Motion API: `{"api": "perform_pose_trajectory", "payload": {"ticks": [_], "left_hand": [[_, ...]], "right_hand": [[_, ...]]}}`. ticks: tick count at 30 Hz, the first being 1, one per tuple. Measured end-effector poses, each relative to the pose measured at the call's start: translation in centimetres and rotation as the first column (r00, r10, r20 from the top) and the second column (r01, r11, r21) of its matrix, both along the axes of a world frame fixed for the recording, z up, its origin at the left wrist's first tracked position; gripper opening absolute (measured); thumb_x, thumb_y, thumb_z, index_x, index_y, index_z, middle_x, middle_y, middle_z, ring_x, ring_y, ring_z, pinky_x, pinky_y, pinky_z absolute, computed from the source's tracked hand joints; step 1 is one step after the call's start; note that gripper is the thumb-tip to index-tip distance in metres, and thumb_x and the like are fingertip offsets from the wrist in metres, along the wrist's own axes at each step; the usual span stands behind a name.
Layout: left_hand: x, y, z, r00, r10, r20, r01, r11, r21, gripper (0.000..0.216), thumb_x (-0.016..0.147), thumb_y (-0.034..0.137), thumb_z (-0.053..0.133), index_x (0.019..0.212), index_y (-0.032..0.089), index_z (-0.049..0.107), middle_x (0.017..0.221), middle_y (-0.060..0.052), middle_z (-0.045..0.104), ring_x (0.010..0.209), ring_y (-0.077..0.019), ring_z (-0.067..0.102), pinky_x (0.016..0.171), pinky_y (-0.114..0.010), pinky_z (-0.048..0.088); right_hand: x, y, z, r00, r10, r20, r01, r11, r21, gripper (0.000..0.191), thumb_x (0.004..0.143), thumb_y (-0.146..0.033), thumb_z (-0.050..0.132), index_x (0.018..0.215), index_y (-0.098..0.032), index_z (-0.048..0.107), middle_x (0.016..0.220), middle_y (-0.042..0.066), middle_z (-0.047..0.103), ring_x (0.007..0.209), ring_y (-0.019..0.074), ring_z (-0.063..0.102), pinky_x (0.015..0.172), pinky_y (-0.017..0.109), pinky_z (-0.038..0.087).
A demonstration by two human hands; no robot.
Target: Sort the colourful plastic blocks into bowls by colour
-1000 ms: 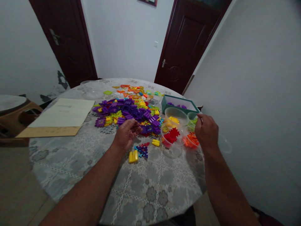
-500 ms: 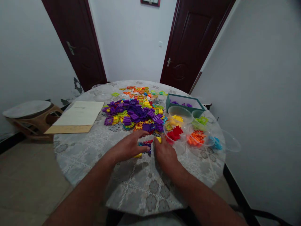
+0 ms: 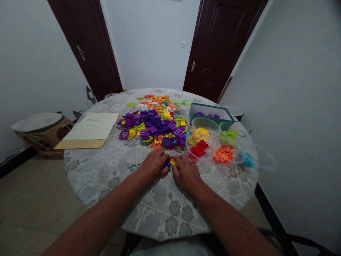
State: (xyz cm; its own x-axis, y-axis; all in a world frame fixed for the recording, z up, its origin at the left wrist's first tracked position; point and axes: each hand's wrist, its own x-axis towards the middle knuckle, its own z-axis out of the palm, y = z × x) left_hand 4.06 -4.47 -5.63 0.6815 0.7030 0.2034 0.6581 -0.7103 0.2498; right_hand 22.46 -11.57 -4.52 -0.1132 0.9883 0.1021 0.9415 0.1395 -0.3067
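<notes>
So the gap's been closed: the purple piece (image 3: 167, 164), loosely spanned half a second ago, is now gripped by the left hand (image 3: 153, 164), and the yellow piece (image 3: 174, 162), pinched in the right hand (image 3: 187, 172), has been brought right beside it, near the colourful pile (image 3: 156, 123).

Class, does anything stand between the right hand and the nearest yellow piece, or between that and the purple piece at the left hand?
Nothing visible does. The right hand grips the yellow piece, close beside the purple piece at the left hand; whether they touch is unclear.
</notes>
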Motion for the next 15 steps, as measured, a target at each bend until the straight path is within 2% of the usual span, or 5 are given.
{"api": "perform_pose_trajectory", "payload": {"ticks": [4,8,12,15], "left_hand": [[0.1,0.6,-0.3,0.998,-0.055,-0.032,0.057,0.997,0.048,0.026,0.087,0.019,0.063,0.113,0.016,0.07,0.107,-0.015,0.065,0.101,-0.0302,0.061,0.09,-0.044,0.051],[-0.3,0.7,-0.2,0.995,-0.09,-0.048,0.092,0.995,0.047,0.026,0.091,0.013,0.057,0.115,0.017,0.068,0.108,-0.016,0.067,0.102,-0.03,0.062,0.091,-0.044,0.052],[-0.6,0.7,0.0,0.997,-0.06,-0.054,0.061,0.998,0.02,0.026,0.094,0.013,0.055,0.117,0.019,0.066,0.105,-0.015,0.071,0.1,-0.0303,0.065,0.089,-0.043,0.052],[-0.4,0.7,0.0,0.999,0.017,-0.04,-0.016,0.999,0.028,0.025,0.095,0.015,0.055,0.117,0.021,0.065,0.105,-0.013,0.072,0.098,-0.029,0.066,0.086,-0.04,0.052]], "right_hand": [[0.4,0.1,-0.4,0.996,0.017,-0.087,-0.014,0.999,0.043,0.035,0.1,-0.027,0.057,0.134,-0.022,0.066,0.118,0.01,0.065,0.106,0.0226,0.065,0.091,0.032,0.053],[0.5,0.2,-0.9,0.987,0.022,-0.162,-0.009,0.997,0.077,0.034,0.099,-0.025,0.058,0.131,-0.02,0.068,0.116,0.01,0.067,0.108,0.0229,0.065,0.096,0.033,0.052],[0.6,0.3,-1.2,0.979,0.019,-0.204,0.004,0.994,0.111,0.036,0.097,-0.025,0.059,0.132,-0.019,0.067,0.119,0.011,0.068,0.11,0.024,0.065,0.098,0.035,0.052],[0.6,0.4,-1.3,0.969,0.014,-0.248,0.02,0.991,0.135,0.038,0.097,-0.025,0.058,0.133,-0.017,0.066,0.119,0.012,0.068,0.111,0.0241,0.064,0.1,0.035,0.052]]}}
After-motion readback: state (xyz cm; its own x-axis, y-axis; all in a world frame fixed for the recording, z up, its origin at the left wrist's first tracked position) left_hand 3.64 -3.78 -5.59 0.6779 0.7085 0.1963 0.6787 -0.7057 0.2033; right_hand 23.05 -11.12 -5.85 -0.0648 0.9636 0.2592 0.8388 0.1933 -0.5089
